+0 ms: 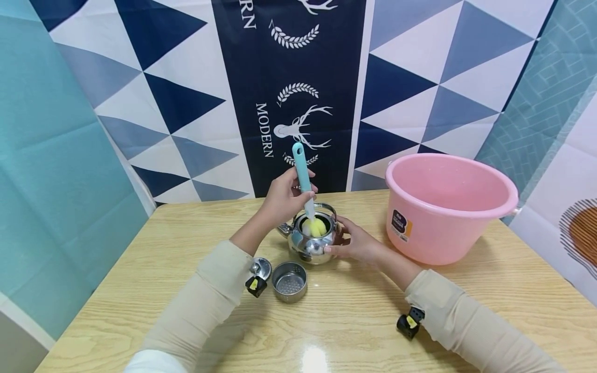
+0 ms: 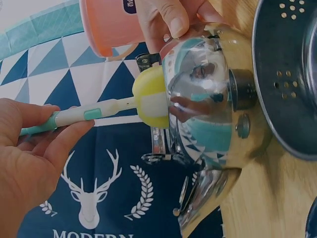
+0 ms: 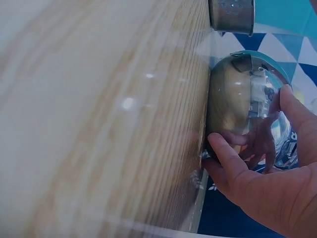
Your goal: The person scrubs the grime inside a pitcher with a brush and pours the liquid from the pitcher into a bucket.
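Observation:
A shiny metal teapot (image 1: 311, 248) stands on the table without its lid, its spout to the left. My left hand (image 1: 285, 197) grips the turquoise and white handle of a sponge brush (image 1: 302, 171), which stands steeply upright. The brush's yellow and white sponge head (image 2: 151, 97) sits in the teapot's mouth, its lower part hidden inside. My right hand (image 1: 356, 241) holds the teapot's right side. In the right wrist view, the thumb and fingers (image 3: 225, 153) of that hand spread around the polished body.
A round metal strainer (image 1: 289, 282) with a perforated base sits in front of the teapot. Left of it lies the metal lid (image 1: 261, 268), partly behind the left wrist camera. A large pink basin (image 1: 438, 228) stands at the right. Patterned cloth hangs behind the table (image 1: 336, 321).

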A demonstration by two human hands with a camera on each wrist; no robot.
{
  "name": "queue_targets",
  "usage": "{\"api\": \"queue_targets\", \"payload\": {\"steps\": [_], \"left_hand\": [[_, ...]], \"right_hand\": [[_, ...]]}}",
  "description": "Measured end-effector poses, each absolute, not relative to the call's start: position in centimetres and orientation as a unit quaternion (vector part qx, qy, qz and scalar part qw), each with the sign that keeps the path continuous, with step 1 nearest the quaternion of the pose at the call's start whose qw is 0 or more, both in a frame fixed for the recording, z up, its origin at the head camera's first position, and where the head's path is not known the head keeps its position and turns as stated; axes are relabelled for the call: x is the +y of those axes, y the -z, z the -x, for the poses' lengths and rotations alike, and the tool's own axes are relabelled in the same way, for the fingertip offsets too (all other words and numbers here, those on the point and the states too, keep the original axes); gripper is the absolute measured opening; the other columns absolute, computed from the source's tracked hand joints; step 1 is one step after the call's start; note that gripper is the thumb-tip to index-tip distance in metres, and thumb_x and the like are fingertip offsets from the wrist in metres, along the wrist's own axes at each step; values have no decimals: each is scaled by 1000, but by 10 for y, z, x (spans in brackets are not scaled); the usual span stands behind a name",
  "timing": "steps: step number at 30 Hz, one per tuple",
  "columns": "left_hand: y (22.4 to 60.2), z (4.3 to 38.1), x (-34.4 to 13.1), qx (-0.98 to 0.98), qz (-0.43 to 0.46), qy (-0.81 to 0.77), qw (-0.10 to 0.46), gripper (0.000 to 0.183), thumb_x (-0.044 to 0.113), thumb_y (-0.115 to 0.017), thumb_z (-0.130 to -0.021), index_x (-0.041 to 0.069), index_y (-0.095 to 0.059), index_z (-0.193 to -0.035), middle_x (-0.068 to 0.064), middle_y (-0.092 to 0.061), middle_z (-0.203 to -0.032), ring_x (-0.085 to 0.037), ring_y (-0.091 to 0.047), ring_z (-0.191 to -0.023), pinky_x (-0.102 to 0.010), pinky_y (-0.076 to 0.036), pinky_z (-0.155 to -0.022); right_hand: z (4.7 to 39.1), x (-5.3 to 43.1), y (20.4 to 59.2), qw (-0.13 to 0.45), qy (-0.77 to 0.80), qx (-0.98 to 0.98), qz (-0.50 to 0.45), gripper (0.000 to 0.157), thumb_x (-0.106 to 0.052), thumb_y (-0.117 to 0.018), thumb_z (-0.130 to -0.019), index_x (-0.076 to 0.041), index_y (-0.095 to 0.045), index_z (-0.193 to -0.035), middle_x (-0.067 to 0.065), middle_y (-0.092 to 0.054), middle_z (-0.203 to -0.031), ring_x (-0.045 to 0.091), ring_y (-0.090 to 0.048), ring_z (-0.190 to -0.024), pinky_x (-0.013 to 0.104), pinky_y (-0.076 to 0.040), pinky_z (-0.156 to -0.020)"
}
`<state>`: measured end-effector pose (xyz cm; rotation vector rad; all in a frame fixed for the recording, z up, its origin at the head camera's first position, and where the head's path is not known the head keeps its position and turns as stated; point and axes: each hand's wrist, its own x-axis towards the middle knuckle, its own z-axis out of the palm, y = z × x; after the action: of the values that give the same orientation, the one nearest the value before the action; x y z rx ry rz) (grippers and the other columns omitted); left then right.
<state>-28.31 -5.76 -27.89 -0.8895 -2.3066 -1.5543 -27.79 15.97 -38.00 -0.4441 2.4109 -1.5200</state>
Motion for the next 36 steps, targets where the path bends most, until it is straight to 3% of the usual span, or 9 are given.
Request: {"api": "queue_targets", "payload": {"steps": [7,14,21,36], "left_hand": [[277,282,-60,-797,315,500,121,32,-8,-62,-91,0,-55,-120,-20,-68,-102,-23,-69,-90,-27,-56,-82],[280,289,-53,-798,333,479,153,29,-7,-63,-90,-1,-57,-118,-14,-69,-99,-21,-69,-90,-24,-56,-81],[283,289,-45,-788,327,493,170,27,-8,-64,-89,0,-58,-114,-13,-69,-100,-20,-69,-91,-23,-55,-81],[283,279,-47,-777,340,507,153,29,-7,-66,-89,-3,-56,-116,-15,-70,-98,-22,-71,-87,-25,-57,-79]], "right_hand": [[278,159,381,126,529,824,159,98,-25,-79,-84,-10,-15,-156,31,-36,-144,37,-49,-119,39,-48,-93],[278,159,382,135,547,812,154,97,-23,-78,-85,-12,-14,-156,32,-29,-147,43,-44,-126,40,-51,-92],[276,159,381,137,563,798,163,96,-19,-78,-85,-10,-13,-156,31,-35,-142,37,-49,-117,34,-53,-83],[276,159,380,138,547,810,162,96,-22,-77,-86,-10,-12,-156,30,-34,-143,37,-47,-119,36,-50,-89]]}}
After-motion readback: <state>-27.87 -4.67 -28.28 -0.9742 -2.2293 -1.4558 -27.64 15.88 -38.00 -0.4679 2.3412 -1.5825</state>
